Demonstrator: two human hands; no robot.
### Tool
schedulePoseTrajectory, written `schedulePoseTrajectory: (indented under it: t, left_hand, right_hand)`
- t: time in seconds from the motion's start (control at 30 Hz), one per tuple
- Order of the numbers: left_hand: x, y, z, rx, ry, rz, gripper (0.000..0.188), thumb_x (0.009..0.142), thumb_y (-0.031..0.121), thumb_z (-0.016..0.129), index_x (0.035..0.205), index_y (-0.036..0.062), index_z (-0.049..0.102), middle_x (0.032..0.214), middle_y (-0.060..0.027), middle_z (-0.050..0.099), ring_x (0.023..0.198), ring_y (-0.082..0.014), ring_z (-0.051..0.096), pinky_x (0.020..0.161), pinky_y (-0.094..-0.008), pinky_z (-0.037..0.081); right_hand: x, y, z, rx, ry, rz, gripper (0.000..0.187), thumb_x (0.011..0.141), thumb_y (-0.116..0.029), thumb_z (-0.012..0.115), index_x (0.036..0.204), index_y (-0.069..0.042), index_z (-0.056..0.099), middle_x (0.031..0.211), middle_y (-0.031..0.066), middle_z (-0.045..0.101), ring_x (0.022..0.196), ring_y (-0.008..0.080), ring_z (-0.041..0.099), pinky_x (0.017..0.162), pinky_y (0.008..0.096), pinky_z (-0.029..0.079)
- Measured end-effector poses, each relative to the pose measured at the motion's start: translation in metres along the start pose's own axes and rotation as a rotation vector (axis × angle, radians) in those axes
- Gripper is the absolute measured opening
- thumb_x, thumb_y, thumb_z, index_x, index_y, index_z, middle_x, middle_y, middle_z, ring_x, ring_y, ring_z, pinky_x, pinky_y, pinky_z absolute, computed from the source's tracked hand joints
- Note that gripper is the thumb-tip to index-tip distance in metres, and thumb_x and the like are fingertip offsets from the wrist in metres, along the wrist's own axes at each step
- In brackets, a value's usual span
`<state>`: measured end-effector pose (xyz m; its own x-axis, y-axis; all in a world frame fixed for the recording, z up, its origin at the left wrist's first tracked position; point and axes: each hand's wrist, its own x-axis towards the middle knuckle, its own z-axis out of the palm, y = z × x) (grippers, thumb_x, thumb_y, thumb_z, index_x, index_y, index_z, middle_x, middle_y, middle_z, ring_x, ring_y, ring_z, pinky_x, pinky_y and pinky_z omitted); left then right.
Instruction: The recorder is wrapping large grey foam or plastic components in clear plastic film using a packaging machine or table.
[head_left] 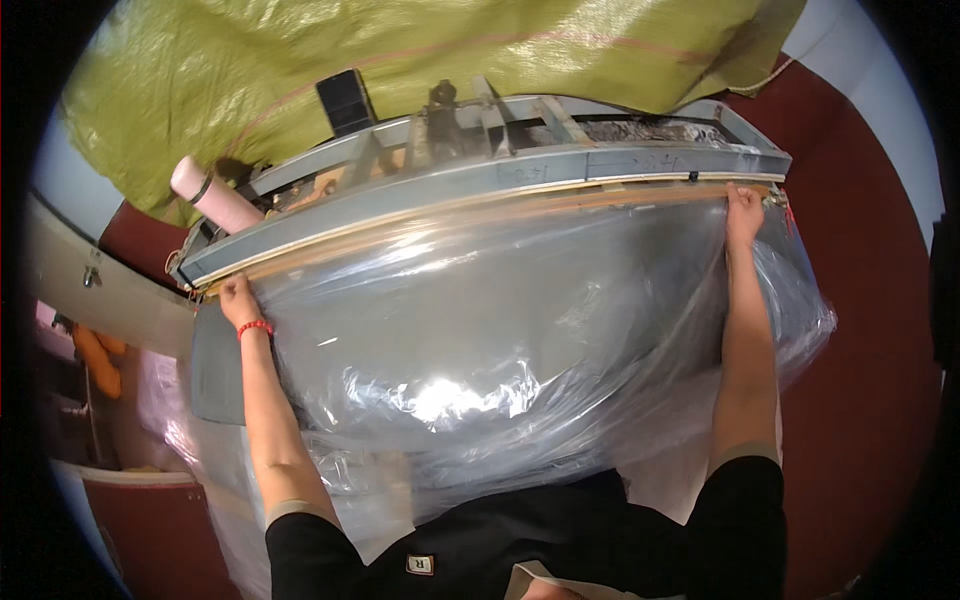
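1. Clear plastic sheet (pixel 480 320), 1 piece: we are stretching it between our left hand (pixel 238 300) and right hand (pixel 743 215), its far edge running just beside the grey metal frame (pixel 440 193).
2. Appearance: transparent, glossy, reflecting bright glare, wrinkling into folds toward our body.
3. Hands, 2: we are curling both closed, gripping the sheet's far edge near opposite ends.

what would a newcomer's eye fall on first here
Probably the shiny clear film spread across the middle, glaring near its front, with the left grip and right grip pinched at its far edge beside the grey frame. Next, the yellow-green tarp behind the frame, and the pink roll at the frame's left end.
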<state>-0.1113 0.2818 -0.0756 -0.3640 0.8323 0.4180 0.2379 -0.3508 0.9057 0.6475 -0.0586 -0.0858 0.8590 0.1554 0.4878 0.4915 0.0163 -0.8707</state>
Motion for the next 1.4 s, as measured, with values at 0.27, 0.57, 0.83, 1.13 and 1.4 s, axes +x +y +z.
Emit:
schedulePoseTrajectory:
  t: [0.27, 0.57, 0.83, 1.13, 1.4]
  left_hand:
    - [-0.001, 0.025, 0.006, -0.144, 0.084, -0.155, 0.022, 0.079, 0.008, 0.037, 0.060, 0.0068, 0.047, 0.051, -0.0013, 0.046, 0.042, -0.0094, 0.044, 0.036, -0.0220, 0.034]
    - [-0.020, 0.052, -0.018, -0.134, -0.393, -0.262, 0.005, 0.080, 0.011, 0.052, 0.079, 0.0074, 0.048, 0.065, 0.0019, 0.045, 0.056, -0.0065, 0.042, 0.050, -0.0174, 0.032]
    - [-0.137, 0.111, -0.132, 0.308, 0.004, 0.332, 0.009, 0.082, 0.011, 0.050, 0.086, 0.0035, 0.047, 0.083, -0.0029, 0.047, 0.074, -0.0117, 0.045, 0.067, -0.0225, 0.037]
    - [-0.400, 0.102, -0.093, 0.457, -1.523, 0.574, 0.030, 0.067, 0.006, 0.061, 0.096, 0.0052, 0.055, 0.084, -0.0102, 0.059, 0.081, -0.0291, 0.056, 0.068, -0.0344, 0.046]
    - [-0.207, 0.056, -0.201, 0.068, -0.581, -0.499, 0.023, 0.085, 0.023, 0.045, 0.094, 0.0054, 0.057, 0.087, -0.0021, 0.055, 0.077, -0.0116, 0.051, 0.065, -0.0261, 0.043]
  right_hand:
    - [0.001, -0.028, -0.004, -0.012, 0.228, 0.163, 0.012, 0.075, -0.007, 0.051, 0.087, -0.005, 0.049, 0.075, 0.0068, 0.052, 0.058, 0.0148, 0.051, 0.045, 0.0276, 0.045]
    - [-0.011, -0.080, -0.072, -0.116, -0.020, -0.200, 0.025, 0.081, -0.023, 0.058, 0.092, -0.002, 0.052, 0.082, 0.0075, 0.056, 0.077, 0.0136, 0.055, 0.068, 0.0249, 0.043]
    - [-0.075, -0.037, -0.239, -0.973, 0.704, 0.179, 0.062, 0.071, -0.042, 0.063, 0.110, 0.003, 0.047, 0.108, 0.0177, 0.051, 0.101, 0.0306, 0.048, 0.085, 0.0396, 0.038]
    - [-0.063, -0.060, -0.233, 0.582, 0.159, 0.227, 0.041, 0.079, -0.011, 0.053, 0.117, -0.001, 0.042, 0.111, 0.0112, 0.049, 0.097, 0.0207, 0.050, 0.082, 0.0299, 0.041]
    - [-0.100, -0.267, -0.061, 0.264, -0.815, 0.050, 0.038, 0.081, -0.021, 0.055, 0.115, -0.003, 0.049, 0.103, 0.0037, 0.054, 0.088, 0.0095, 0.049, 0.072, 0.0206, 0.040]
